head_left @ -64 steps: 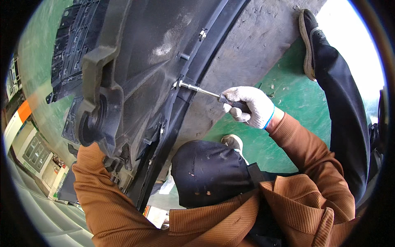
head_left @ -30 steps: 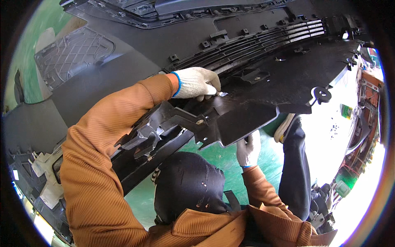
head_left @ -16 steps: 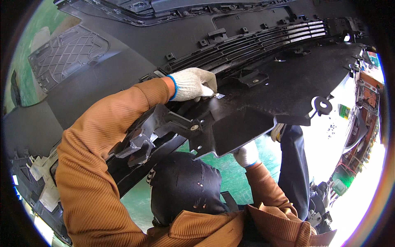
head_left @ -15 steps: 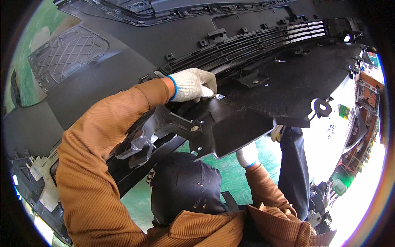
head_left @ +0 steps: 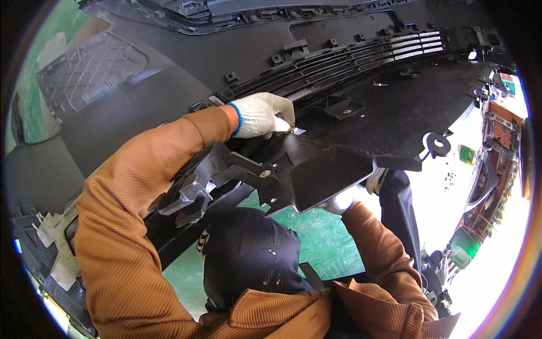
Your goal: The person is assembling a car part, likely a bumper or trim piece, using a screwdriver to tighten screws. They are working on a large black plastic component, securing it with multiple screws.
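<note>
Gripping the black bumper panel (head_left: 339, 147) by its edge, left hand (head_left: 262, 114) stays clamped. Right hand (head_left: 339, 206) is mostly hidden underneath, can't tell its grip.

The black plastic bumper cover (head_left: 361, 130) fills the upper part of the view, seen from its inner, unpainted side. A row of long horizontal grille slats (head_left: 339, 62) runs across it, with small moulded clips along the upper edge. Below the slats a flat, dusty lower panel (head_left: 322, 169) juts toward the camera, ending in a squared tab over the green floor. A round-holed mounting tab (head_left: 437, 144) sticks out at its right edge. A mesh-patterned section (head_left: 90, 70) sits at the far left. A ribbed black bracket (head_left: 220, 175) with a screw projects below.
</note>
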Demonstrator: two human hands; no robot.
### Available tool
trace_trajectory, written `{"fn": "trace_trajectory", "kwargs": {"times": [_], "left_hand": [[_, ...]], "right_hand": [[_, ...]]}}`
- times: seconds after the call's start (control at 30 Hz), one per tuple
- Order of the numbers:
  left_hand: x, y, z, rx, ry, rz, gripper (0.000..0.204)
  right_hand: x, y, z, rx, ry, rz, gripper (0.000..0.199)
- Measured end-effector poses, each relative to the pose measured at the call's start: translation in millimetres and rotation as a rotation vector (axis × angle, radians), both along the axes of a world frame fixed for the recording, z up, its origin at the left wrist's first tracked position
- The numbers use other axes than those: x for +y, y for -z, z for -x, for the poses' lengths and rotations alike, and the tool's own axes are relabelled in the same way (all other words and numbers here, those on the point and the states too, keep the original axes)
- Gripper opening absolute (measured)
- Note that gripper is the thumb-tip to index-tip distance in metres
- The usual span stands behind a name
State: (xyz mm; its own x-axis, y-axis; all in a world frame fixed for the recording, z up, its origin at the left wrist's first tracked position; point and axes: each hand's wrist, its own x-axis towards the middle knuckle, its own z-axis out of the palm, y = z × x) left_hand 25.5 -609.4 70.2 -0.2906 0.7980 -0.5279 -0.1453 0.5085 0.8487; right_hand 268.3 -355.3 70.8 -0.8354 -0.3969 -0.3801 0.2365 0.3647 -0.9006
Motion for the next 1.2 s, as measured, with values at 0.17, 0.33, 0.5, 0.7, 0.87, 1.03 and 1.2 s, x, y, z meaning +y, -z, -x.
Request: {"fn": "trace_trajectory", "kwargs": {"times": [0.17,0.33,0.5,0.7,0.87,1.03,1.2], "left_hand": [[0.7,0.9,-2.9,-0.037,-0.007,0.030,0.024],[1.2,-7.5,-1.7,-0.026,-0.001,0.038,0.024],[1.8,-4.9,-2.8,-0.042,-0.014,0.021,0.024],[2.8,-13.5,-4.6,-0.077,-0.049,0.056,0.022],[2.8,-3.3,-7.2,-0.111,-0.083,0.027,0.016],[8.9,-21.6,-0.5,-0.127,-0.053,0.088,0.017],[6.9,-22.0,-2.5,-0.110,-0.056,0.107,0.018]], "right_hand": [[-38.3,-25.2,-16.1,0.174,0.402,-0.522,0.024],[-31.5,-29.7,-14.8,0.279,0.240,-0.533,0.017],[-9.9,-22.9,-5.9,0.183,0.117,-0.323,0.028],[-46.8,-21.7,-4.1,0.350,0.315,-0.837,0.022],[-27.7,-13.4,1.0,-0.065,0.154,-0.452,0.031],[7.2,-16.6,28.3,-1.084,0.261,0.516,0.030],[-37.8,-10.0,3.1,0.085,0.362,-0.533,0.035]]}}
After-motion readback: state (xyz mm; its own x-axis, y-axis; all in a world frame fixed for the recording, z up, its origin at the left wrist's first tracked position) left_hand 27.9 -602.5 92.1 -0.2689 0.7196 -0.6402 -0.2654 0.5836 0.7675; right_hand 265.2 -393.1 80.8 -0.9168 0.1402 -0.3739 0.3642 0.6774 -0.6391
